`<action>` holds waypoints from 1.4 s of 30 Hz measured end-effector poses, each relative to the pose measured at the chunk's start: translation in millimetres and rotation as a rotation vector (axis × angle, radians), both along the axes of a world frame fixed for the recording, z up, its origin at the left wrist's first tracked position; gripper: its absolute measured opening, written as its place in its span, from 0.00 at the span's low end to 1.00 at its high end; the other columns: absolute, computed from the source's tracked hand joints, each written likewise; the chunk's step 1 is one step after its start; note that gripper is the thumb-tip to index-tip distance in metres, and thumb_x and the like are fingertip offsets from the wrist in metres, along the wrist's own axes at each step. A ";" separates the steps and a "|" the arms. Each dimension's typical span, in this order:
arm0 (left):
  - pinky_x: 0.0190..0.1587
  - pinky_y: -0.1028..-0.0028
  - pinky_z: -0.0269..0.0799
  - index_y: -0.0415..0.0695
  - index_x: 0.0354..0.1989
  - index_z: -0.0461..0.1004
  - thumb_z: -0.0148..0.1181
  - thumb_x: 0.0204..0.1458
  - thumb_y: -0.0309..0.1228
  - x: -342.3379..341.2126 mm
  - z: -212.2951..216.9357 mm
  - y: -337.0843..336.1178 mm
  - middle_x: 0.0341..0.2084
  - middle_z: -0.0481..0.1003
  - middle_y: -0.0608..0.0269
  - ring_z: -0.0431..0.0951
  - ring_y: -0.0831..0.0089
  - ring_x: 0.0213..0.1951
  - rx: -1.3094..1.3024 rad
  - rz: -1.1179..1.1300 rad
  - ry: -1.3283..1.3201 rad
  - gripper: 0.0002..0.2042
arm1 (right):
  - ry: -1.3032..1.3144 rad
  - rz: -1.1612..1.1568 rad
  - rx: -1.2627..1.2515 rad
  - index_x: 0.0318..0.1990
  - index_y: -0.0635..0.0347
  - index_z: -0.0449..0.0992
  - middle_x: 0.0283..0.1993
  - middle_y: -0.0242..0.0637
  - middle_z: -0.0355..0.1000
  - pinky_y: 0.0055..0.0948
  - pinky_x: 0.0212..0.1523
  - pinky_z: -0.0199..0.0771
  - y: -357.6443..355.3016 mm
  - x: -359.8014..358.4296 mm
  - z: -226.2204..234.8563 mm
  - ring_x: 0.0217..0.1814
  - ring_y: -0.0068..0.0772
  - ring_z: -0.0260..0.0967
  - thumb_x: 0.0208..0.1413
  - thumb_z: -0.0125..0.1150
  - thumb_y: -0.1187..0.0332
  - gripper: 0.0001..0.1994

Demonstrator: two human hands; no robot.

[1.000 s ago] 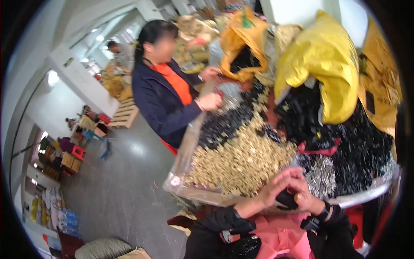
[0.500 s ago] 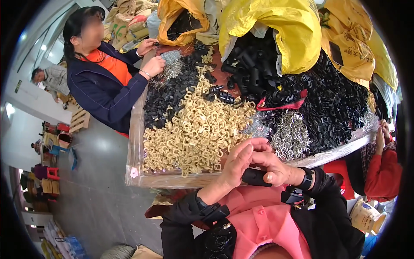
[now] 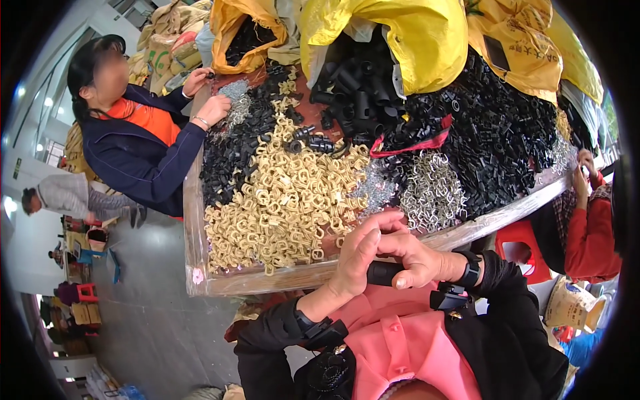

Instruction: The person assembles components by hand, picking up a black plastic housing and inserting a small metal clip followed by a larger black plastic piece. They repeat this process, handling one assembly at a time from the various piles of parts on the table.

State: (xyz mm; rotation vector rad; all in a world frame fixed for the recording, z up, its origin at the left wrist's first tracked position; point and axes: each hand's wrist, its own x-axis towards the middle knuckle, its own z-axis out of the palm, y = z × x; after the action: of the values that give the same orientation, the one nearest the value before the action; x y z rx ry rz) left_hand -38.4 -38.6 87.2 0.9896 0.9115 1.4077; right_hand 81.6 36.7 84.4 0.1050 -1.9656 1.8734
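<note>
Black tube (image 3: pixel 385 273) is gripped between left hand (image 3: pixel 357 257) and right hand (image 3: pixel 420 260) (both pinched shut); heaps of cream rings (image 3: pixel 280 200) remain unassembled, I judge.

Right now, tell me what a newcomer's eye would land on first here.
The heap of cream plastic rings filling the near left of the table, with black plastic parts piled to its right under bright yellow sacks. At the near edge, the left hand and right hand meet around a short black tube. At the far left corner, a person in a dark jacket works.
</note>
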 end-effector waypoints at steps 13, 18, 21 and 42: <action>0.43 0.77 0.64 0.36 0.47 0.62 0.62 0.42 0.33 6.5 19.2 0.3 0.33 0.69 0.62 0.69 0.75 0.38 -0.217 0.104 -0.176 0.24 | 0.155 -0.407 0.600 0.42 0.68 0.65 0.39 0.43 0.66 0.36 0.46 0.57 30.3 10.1 23.4 0.41 0.42 0.64 0.44 0.53 0.44 0.31; 0.41 0.78 0.66 0.36 0.45 0.64 0.60 0.44 0.31 2.6 4.8 -0.6 0.34 0.70 0.63 0.70 0.77 0.39 -0.159 0.064 -0.028 0.20 | 0.205 -0.524 0.766 0.51 0.68 0.57 0.46 0.46 0.63 0.37 0.48 0.55 19.1 7.2 8.2 0.46 0.44 0.62 0.41 0.56 0.45 0.37; 0.38 0.76 0.68 0.37 0.42 0.67 0.59 0.43 0.31 4.3 1.4 -0.3 0.35 0.71 0.60 0.72 0.75 0.38 -0.076 0.121 0.197 0.18 | 0.037 -0.527 0.698 0.57 0.68 0.48 0.50 0.48 0.59 0.38 0.50 0.57 22.4 13.9 -1.8 0.47 0.44 0.61 0.38 0.60 0.45 0.45; 0.30 0.74 0.69 0.39 0.36 0.70 0.61 0.38 0.28 35.8 -10.4 33.9 0.25 0.72 0.59 0.74 0.68 0.27 0.333 0.045 0.878 0.15 | -0.235 -0.487 0.226 0.59 0.60 0.40 0.38 0.49 0.68 0.39 0.35 0.69 16.8 60.9 -64.0 0.36 0.51 0.68 0.35 0.66 0.60 0.46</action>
State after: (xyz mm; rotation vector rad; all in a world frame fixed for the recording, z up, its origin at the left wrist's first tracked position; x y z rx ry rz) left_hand -2.6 -4.7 76.7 1.9244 1.3458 1.1653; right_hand 142.4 53.5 20.4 -0.5051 -2.1086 1.3972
